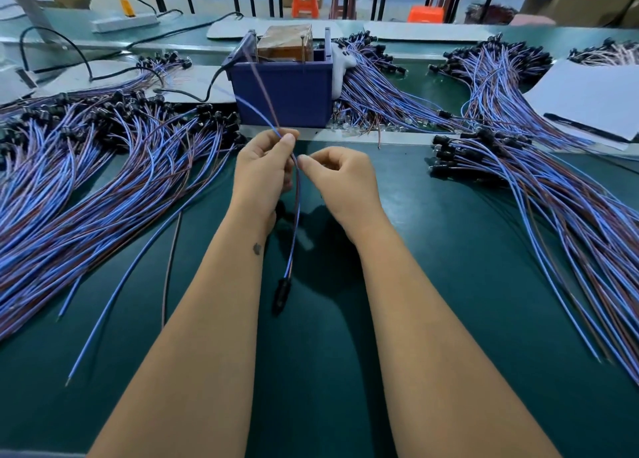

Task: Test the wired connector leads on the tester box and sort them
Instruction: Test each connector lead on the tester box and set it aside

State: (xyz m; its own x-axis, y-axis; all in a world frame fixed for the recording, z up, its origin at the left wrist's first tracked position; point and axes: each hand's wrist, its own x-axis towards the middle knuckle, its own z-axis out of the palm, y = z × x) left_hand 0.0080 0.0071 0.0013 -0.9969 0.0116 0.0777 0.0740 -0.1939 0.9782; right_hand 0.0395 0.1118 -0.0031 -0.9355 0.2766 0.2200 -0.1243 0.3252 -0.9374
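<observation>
One lead held up mid-bench, both hands pinching its wires.

Nearest us the black connector (281,293) dangles at 6 o'clock below the hands, over the bench (449,284). Left hand (262,167) pinches the lead (296,215) near its free ends; right hand (340,177) pinches just beside it at 3 o'clock. We judge the lead light, limp and thin, so grip the insulation close to the tips. Its ends run toward 12 o'clock to the tester box (285,87); lead piles (86,181) lie at 9 and 3 o'clock.
</observation>
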